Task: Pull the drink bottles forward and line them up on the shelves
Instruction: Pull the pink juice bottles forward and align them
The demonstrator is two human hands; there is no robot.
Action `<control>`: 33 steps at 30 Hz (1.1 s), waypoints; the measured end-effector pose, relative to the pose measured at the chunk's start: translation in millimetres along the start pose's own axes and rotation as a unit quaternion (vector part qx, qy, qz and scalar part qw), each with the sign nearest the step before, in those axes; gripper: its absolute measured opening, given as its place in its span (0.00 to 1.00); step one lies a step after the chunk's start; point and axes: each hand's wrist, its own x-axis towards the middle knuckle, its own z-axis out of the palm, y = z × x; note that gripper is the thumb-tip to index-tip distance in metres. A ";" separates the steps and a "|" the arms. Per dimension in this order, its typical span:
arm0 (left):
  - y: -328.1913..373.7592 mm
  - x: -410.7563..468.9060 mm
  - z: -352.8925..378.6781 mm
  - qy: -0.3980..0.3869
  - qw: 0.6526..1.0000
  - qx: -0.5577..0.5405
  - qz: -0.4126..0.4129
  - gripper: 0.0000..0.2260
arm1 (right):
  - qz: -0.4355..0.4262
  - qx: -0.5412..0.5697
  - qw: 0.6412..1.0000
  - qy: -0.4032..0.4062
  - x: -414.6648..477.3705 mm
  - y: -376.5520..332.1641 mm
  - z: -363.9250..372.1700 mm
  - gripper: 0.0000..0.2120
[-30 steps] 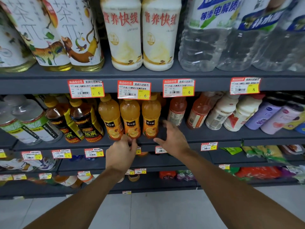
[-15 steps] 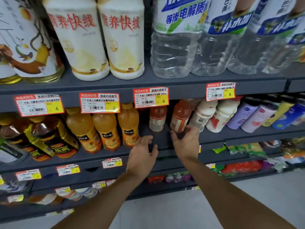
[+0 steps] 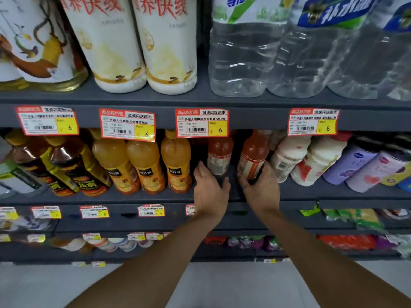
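Two red-orange drink bottles stand set back on the middle shelf [image 3: 300,193]. My left hand [image 3: 211,194] holds the base of the left red-orange bottle [image 3: 220,155], fingers along its left side and thumb in front. The right red-orange bottle [image 3: 254,152] leans a little, and my right hand [image 3: 262,190] grips its base between thumb and fingers. To their left, three orange juice bottles [image 3: 144,165] stand in a row at the shelf front.
White milk-drink bottles [image 3: 289,158] and purple ones [image 3: 355,165] stand right of my hands, dark tea bottles [image 3: 66,165] at the left. Big white and clear bottles [image 3: 240,58] fill the shelf above. Price tags [image 3: 202,122] hang on its edge. Lower shelves hold packets.
The view moved right and closer. My left hand left the shelf edge and reached in to the left red-orange bottle. My right hand closed further round the right bottle's base.
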 end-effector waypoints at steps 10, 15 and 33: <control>-1.3 4.5 16.1 0.019 0.999 -0.008 -0.026 0.36 | -0.024 0.031 0.999 -0.004 5.9 11.5 6.3 0.28; 7.9 8.2 22.7 0.046 0.999 0.001 -0.027 0.34 | -0.046 0.039 0.997 -0.037 9.9 15.1 1.4 0.27; -18.8 -0.3 0.0 0.001 0.999 -0.040 0.020 0.25 | -0.106 0.053 0.959 -0.257 21.9 19.7 -31.0 0.26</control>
